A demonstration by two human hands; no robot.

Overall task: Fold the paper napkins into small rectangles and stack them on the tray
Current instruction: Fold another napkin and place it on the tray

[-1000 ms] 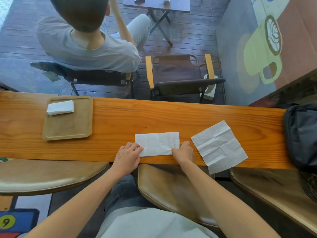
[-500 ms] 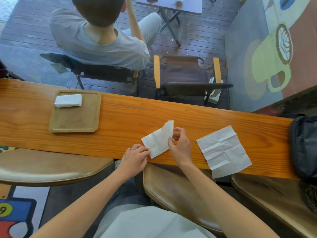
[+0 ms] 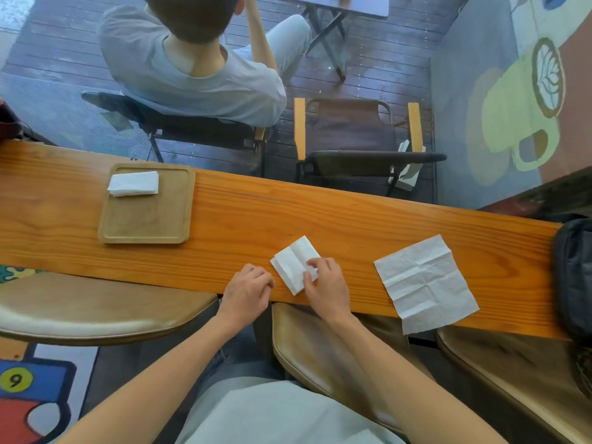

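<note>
White napkin [image 3: 293, 265] half-folded on a wooden worktop [image 3: 352, 225].
Right hand [image 3: 323, 283] pinches its folded edge flat; left hand [image 3: 248, 288], loosely curled and empty, rests beside it.

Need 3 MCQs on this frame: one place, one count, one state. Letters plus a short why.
1. Where is the stack on the tray?
A far-left corner B centre C near-right corner
2. How many napkins lie off the tray?
A one B two C four
3. The napkin right of the hands is:
A folded small B crumpled C unfolded, creased

Answers: A, it sits at the tray's far-left corner. B, the open one and the one under the right hand. C, it lies flat, showing fold lines.
</note>
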